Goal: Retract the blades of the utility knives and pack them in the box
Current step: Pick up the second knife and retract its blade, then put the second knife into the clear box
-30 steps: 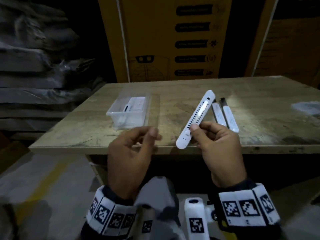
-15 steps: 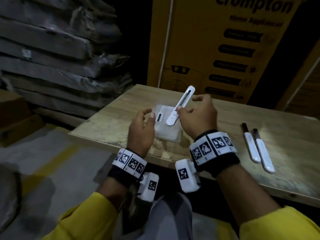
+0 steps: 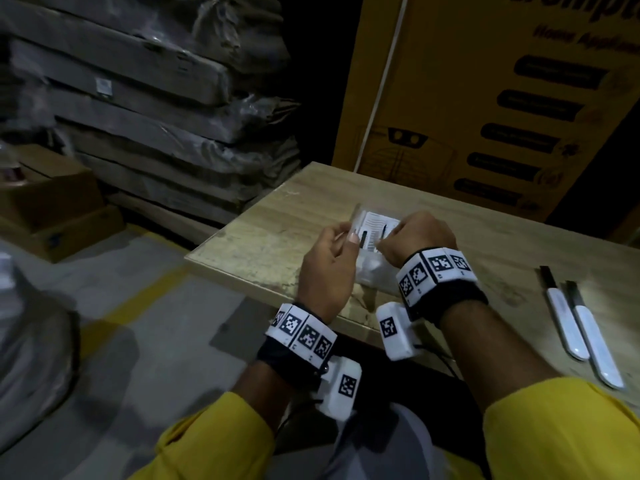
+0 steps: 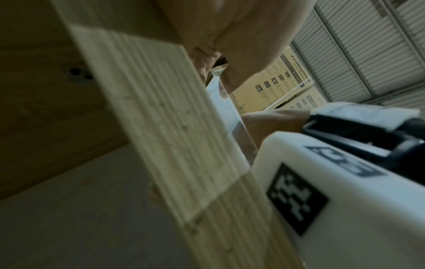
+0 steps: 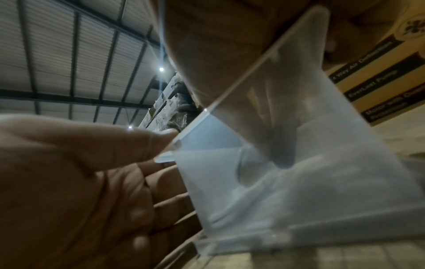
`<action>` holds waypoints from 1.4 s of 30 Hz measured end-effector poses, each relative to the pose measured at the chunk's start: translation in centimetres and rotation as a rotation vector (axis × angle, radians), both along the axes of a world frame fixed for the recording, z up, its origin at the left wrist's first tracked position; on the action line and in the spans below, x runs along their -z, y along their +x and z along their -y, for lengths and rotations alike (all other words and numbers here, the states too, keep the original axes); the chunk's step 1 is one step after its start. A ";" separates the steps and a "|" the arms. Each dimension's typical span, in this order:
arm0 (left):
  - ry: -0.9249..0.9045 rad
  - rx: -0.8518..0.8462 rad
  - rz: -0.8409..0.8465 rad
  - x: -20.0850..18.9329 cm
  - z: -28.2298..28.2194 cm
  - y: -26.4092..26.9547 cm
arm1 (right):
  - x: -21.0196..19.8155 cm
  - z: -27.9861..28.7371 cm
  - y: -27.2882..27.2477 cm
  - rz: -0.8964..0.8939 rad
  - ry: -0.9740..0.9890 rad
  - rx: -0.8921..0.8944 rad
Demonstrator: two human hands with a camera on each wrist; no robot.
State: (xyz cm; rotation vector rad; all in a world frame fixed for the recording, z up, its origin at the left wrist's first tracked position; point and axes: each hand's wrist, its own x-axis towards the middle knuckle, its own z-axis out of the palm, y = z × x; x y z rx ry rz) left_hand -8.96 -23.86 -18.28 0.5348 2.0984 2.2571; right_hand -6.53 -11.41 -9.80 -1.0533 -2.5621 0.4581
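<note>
A clear plastic box [image 3: 371, 274] stands near the table's left front corner, with white utility knives [image 3: 375, 227] lying inside. My left hand [image 3: 346, 234] pinches the box's left wall, thumb on the rim; in the right wrist view that thumb [image 5: 147, 140] presses the corner of the box [image 5: 299, 200]. My right hand [image 3: 388, 239] is curled over the box, gripping the near end of a white knife that lies in it. Two more white knives [image 3: 568, 323] with dark blades out lie side by side at the right front of the table.
The wooden table [image 3: 263, 244] ends just left of the box, with grey floor and a yellow line below. A large yellow carton [image 3: 485, 98] stands behind the table. Wrapped stacks [image 3: 156, 116] and cardboard boxes [image 3: 52, 202] fill the left.
My right hand carried the white knife from in front of me over to the box and lowered it in. My left hand reached out and took hold of the box's wall.
</note>
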 end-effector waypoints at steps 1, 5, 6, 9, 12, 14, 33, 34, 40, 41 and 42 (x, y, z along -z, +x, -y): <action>-0.009 -0.006 -0.004 0.0 0.0 0.0 | 0.0 0.0 -0.1 0.026 0.014 -0.005; -0.016 -0.020 -0.007 -0.2 0.0 0.1 | -0.5 -0.1 -0.1 0.080 0.031 -0.002; -0.018 -0.018 -0.007 -0.2 0.0 0.2 | -0.5 -0.1 -0.1 0.092 0.029 -0.008; -0.030 -0.021 -0.016 -0.3 0.1 0.3 | -0.5 -0.2 0.0 0.120 0.037 -0.033; -0.039 -0.029 -0.022 -0.4 0.1 0.5 | -0.5 -0.4 0.0 0.130 0.040 -0.044; -0.053 -0.039 -0.024 -0.4 0.1 0.6 | -0.5 -0.5 -0.1 0.154 0.061 -0.081; -0.013 -0.131 -0.062 -1.0 0.3 2.0 | -1.5 -3.4 15.6 -0.274 -0.012 -0.084; -0.076 -0.168 -0.071 -1.2 0.3 2.7 | -0.9 -4.1 17.0 -0.209 -0.029 -0.041; -0.198 -0.382 -0.344 -1.0 -1.0 10.9 | 3.2 -6.6 22.0 0.185 0.162 0.121; -0.175 -0.378 -0.368 -0.9 -1.6 12.1 | 3.7 -7.0 22.3 0.247 0.159 0.119; -0.159 -0.363 -0.394 -0.8 -2.3 13.0 | 4.2 -7.5 22.5 0.301 0.144 0.121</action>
